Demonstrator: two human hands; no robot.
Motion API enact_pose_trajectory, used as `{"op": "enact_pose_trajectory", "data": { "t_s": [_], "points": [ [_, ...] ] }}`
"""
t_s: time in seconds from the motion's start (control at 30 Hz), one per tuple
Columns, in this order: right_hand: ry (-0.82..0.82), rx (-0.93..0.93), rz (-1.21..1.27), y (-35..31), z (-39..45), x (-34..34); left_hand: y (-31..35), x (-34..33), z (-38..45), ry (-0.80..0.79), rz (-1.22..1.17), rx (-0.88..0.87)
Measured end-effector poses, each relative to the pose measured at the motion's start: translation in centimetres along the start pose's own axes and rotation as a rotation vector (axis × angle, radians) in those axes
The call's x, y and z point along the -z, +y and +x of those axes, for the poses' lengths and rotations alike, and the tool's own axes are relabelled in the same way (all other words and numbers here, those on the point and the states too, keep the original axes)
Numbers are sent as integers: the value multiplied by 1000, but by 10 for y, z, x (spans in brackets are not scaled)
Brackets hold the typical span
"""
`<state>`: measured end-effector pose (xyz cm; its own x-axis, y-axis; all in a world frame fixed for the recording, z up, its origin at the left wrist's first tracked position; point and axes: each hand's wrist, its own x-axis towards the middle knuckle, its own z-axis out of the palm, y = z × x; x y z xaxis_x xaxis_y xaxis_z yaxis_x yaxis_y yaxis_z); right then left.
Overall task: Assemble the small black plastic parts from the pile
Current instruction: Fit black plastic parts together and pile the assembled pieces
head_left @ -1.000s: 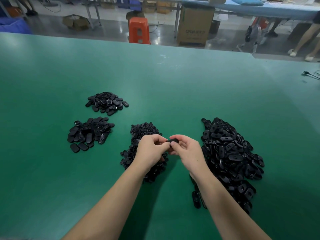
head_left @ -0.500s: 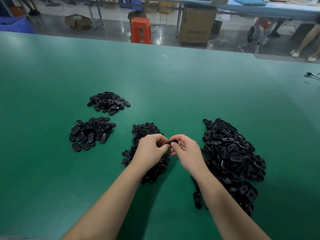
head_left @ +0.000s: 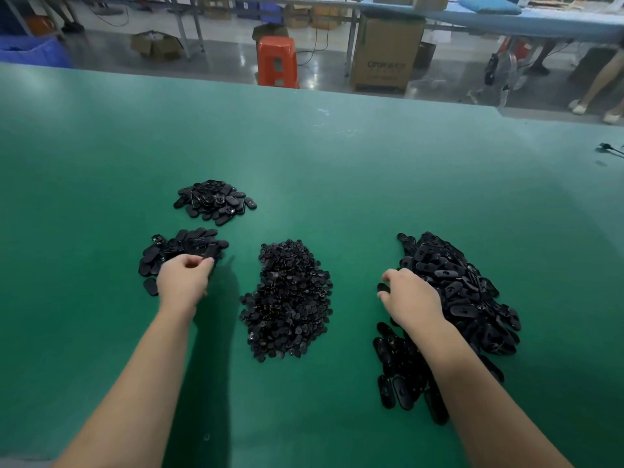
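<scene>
Faint grey lettering is showing on the brown cardboard box on the floor beyond the counter, too blurred to be read; an orange plastic stool is standing beside it. The green counter is looking smooth and matte. Four heaps of glossy black plastic are lying on it: a far left pile of flat oval pieces, a near left pile of similar ovals, a middle pile of small roundish bits, and a big right pile of elongated ovals with slots. The left hand is resting at the near edge of the near left pile, fingers curled down onto it; whether a piece is being pinched cannot be told. The right hand is lying on the left edge of the big right pile, fingers bent, and one small black piece is being pinched at the fingertips.
</scene>
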<state>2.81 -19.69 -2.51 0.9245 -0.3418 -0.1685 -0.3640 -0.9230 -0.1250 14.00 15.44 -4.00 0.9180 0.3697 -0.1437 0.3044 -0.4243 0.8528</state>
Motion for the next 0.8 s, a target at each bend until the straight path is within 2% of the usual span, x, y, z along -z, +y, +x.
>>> {"op": "enact_pose_trajectory", "data": {
  "t_s": [0.13, 0.27, 0.6, 0.73, 0.8],
  "points": [
    [-29, 3, -50, 3, 4, -7, -18, 6, 14, 108, -63, 84],
    [-25, -5, -23, 4, 7, -10, -27, 3, 18, 143, -139, 118],
    [31, 7, 117, 8, 7, -7, -16, -3, 9, 224, -96, 49],
    [147, 13, 374, 4, 2, 3, -4, -8, -4, 196, -70, -65],
    [113, 38, 621, -1, -2, 8, 3, -14, -13, 137, -45, -129]
  ]
}}
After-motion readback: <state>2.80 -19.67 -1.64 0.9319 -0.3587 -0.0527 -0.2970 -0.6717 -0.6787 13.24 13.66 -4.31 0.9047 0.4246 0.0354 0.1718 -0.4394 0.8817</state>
